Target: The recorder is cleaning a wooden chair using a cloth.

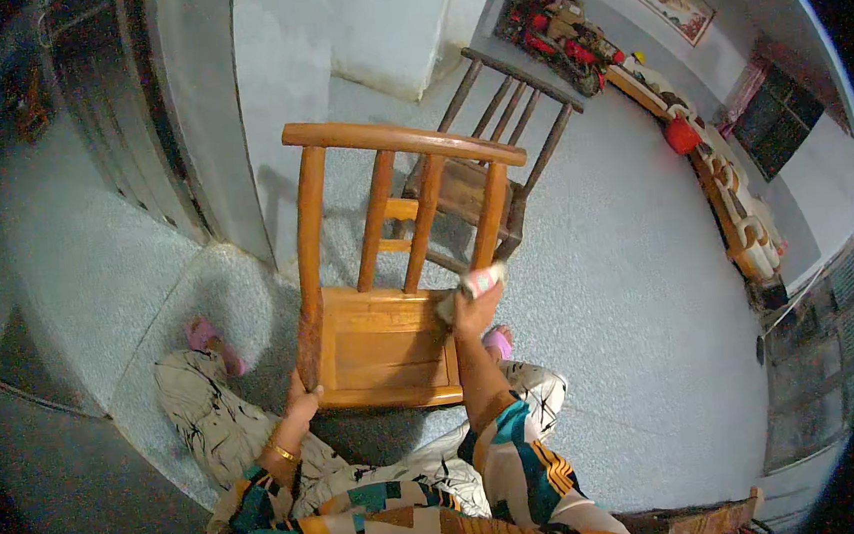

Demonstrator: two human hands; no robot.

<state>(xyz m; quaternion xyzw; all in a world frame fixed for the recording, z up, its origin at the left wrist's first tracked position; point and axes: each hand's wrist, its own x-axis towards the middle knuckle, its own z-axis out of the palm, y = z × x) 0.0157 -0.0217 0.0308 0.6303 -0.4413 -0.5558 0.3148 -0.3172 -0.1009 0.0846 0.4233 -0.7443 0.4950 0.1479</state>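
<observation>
A glossy orange-brown wooden chair (383,343) stands upright between my legs, its slatted back pointing away from me. My left hand (301,401) is closed round the left front edge of the seat. At the right rear, where the seat meets the back post, my right hand (477,309) presses a whitish cloth (484,280) with a reddish patch against the wood. The cloth is partly hidden by the fingers and slightly blurred.
Behind it stands a darker, worn wooden chair (469,185). A wall corner (281,128) juts out on the left. Far right, a long wooden sofa (733,205) lines the wall, with a red motorbike (558,44) beyond it. My feet wear pink slippers (199,333).
</observation>
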